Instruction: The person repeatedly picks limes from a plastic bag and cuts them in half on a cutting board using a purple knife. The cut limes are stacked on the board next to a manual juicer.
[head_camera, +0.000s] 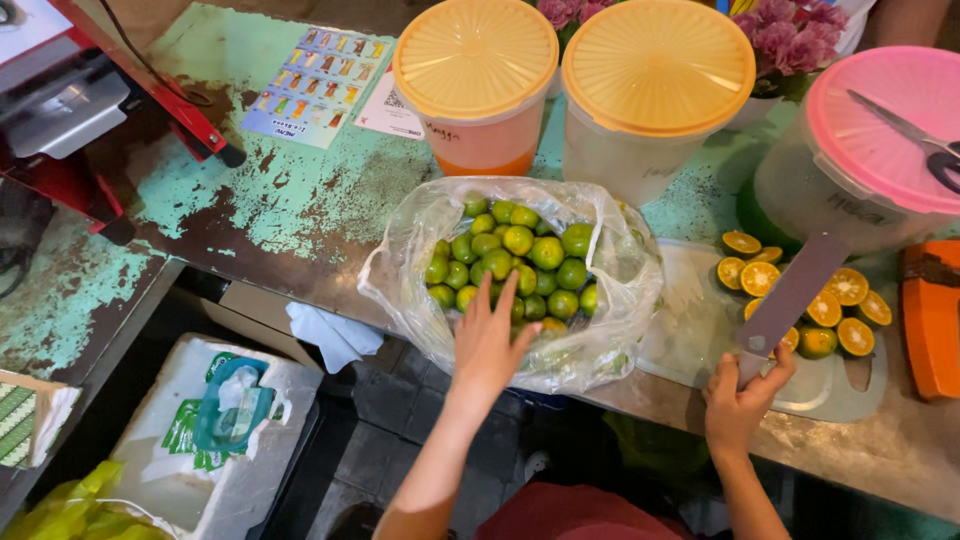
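Note:
A clear plastic bag (620, 250) full of small green citrus fruits (520, 265) lies open on the worn table. My left hand (487, 340) reaches into the bag's near side, fingers spread over the fruits, holding nothing that I can see. My right hand (740, 395) grips the handle of a broad knife (795, 290) whose blade points away over a clear cutting board (700, 320). Several halved fruits with orange flesh (800, 295) lie on the board around the blade.
Two tubs with orange lids (475, 55) (658, 60) stand behind the bag. A pink-lidded tub (880, 120) with scissors (915, 135) on it sits at right, an orange object (930, 320) beside it. A red machine (70, 110) is far left. A foam box (230, 430) sits below.

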